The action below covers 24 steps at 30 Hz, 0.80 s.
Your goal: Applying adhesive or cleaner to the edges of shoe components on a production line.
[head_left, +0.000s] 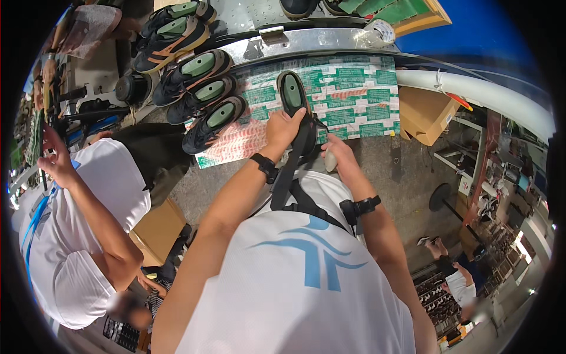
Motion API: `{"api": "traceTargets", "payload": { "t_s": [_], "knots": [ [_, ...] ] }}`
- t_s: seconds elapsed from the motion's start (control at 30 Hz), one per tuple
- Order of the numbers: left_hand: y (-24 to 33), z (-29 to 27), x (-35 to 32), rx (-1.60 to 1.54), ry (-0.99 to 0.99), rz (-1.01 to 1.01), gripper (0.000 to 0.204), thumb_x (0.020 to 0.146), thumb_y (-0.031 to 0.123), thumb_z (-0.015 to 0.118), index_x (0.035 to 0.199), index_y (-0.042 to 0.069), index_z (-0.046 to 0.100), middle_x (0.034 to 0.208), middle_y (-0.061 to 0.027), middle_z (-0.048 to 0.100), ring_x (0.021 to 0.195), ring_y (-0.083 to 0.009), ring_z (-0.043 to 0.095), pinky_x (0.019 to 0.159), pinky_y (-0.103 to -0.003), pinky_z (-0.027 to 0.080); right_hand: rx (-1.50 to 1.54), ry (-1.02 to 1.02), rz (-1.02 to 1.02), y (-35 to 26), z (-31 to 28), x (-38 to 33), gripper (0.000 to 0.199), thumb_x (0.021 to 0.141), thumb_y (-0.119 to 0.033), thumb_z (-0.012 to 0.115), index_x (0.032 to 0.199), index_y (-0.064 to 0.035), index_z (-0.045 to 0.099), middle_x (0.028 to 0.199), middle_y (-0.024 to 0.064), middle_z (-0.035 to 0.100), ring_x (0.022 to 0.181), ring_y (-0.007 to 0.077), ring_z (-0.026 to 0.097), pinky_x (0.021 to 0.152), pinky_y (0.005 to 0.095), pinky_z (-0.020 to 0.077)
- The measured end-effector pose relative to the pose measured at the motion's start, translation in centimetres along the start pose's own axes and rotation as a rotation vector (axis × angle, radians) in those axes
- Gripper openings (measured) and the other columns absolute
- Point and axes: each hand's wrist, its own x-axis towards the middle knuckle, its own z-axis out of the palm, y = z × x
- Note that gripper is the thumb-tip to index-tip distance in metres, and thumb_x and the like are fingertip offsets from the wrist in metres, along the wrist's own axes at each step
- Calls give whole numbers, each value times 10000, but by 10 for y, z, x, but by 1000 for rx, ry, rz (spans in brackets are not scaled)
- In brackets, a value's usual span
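Two hands [283, 130] [340, 153], one dark shoe [309, 128] — green-printed tape [349, 75], red print [351, 94]

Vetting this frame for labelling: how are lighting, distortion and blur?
Head view throughout: strong light washes out the left part of the board; the wearer's shirt is shadowed low down; the white tube bows and the corners go black; the co-worker's head, lower left, is blurred; left hand and held shoe look fairly crisp.

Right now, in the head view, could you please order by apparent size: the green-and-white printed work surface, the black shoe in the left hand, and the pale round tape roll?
1. Green-and-white printed work surface
2. Black shoe in the left hand
3. Pale round tape roll
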Motion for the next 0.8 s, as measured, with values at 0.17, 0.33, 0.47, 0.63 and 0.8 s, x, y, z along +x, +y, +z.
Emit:
{"api": "traceTargets", "payload": {
  "t_s": [0.17,0.33,0.47,0.63,0.8],
  "knots": [
    [-16,2,-2,-133,26,102,439,898,367,852,755,3,652,673,-126,675,613,-213,642,624,-393,514,-365,19,-178,-5,23,-10,815,976,-230,743,1642,62,374,1233,63,701,1103,150,659,1009,301,505],
    [-44,4,12,-327,-88,14,214,919,198,753,798,43,670,767,-85,731,703,-218,700,662,-379,548,-714,79,-293,-25,53,-16,902,868,-249,845,1622,16,426,1228,126,701,1107,237,682,988,382,539],
    [-33,-24,13,-933,-347,-400,148,988,152,724,871,104,646,923,-76,772,888,-164,733,784,-323,607,-962,53,-514,-32,64,-6,934,813,-259,867,1605,1,444,1239,170,695,1116,317,696,994,426,546],
    [-7,-22,7,-532,-325,-322,359,929,340,868,843,58,664,846,-106,768,727,-165,726,632,-316,579,-1066,112,-576,-37,63,9,918,816,-278,849,1588,16,450,1268,198,695,1165,374,691,999,451,547],
    [0,-8,0,-217,-135,-163,381,921,335,871,813,27,675,813,-96,753,676,-143,706,585,-293,541,-991,154,-435,-26,35,11,904,837,-292,836,1589,26,451,1261,204,710,1174,381,693,1015,451,539]
  ]
}}
